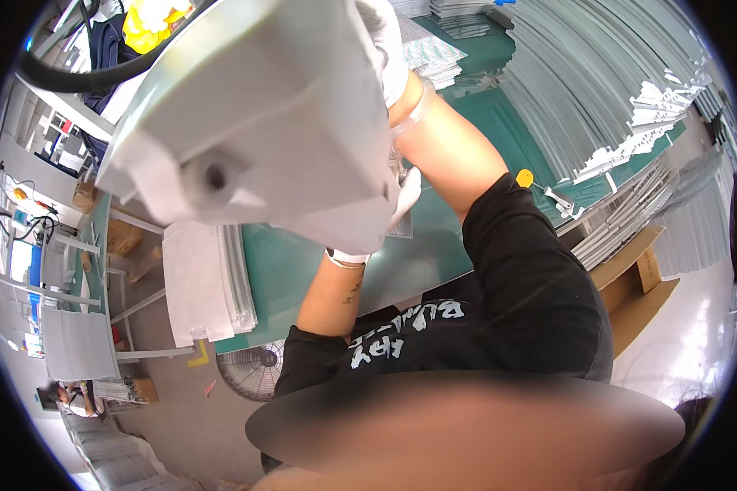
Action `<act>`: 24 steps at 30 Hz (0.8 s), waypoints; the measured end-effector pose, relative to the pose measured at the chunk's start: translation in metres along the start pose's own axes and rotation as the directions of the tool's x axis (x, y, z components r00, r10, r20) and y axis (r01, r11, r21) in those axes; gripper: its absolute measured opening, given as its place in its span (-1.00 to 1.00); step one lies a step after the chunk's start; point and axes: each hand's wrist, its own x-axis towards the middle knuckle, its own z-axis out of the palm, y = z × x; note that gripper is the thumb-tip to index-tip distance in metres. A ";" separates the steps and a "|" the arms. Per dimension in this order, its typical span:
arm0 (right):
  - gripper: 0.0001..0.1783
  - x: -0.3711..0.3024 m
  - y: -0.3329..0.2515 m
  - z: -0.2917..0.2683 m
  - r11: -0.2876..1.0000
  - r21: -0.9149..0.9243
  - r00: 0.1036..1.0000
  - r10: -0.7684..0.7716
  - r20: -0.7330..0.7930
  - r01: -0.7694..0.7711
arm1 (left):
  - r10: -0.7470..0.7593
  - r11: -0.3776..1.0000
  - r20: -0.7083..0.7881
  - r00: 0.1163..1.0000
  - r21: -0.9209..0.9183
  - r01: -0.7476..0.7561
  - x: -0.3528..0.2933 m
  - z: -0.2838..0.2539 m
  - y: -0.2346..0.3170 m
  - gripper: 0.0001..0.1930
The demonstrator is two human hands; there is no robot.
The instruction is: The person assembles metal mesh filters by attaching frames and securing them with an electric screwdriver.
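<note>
Grey moulded panel (262,114) is being held up over green bench (467,106), long axis tilting upper-right; gloved right hand (385,41) gripping its top edge, gloved left hand (360,245) mostly hidden beneath, grip unclear.

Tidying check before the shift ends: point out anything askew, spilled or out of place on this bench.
The stacked grey metal strips at the right have ragged, uneven ends, and lower bundles overhang the green bench edge above a cardboard box. A large grey housing, held up by the gloved right hand, hides the left hand.
</note>
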 end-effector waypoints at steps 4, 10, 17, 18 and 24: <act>-0.53 0.010 0.002 -0.019 0.976 0.182 0.923 0.044 0.383 -0.121 | 0.028 0.998 0.026 0.999 0.048 -0.029 0.001 -0.007 0.006 -0.80; -0.55 0.001 -0.021 -0.020 0.989 -0.147 0.984 0.012 0.179 0.014 | 0.032 0.998 -0.068 0.997 -0.043 -0.035 -0.023 0.000 -0.003 -0.73; -0.76 -0.026 -0.070 0.082 0.846 -0.374 0.904 -0.425 -0.043 0.380 | 0.207 0.978 0.013 0.978 -0.033 -0.207 -0.031 -0.052 0.015 -0.75; -0.76 -0.028 -0.070 0.089 0.791 -0.453 0.878 -0.478 -0.036 0.412 | 0.223 0.974 0.056 0.973 -0.037 -0.222 -0.042 -0.071 0.021 -0.75; -0.78 -0.038 -0.074 0.092 0.880 -0.335 0.938 -0.345 0.032 0.336 | 0.232 0.969 0.726 0.648 -0.229 -0.092 -0.200 -0.147 0.016 -0.82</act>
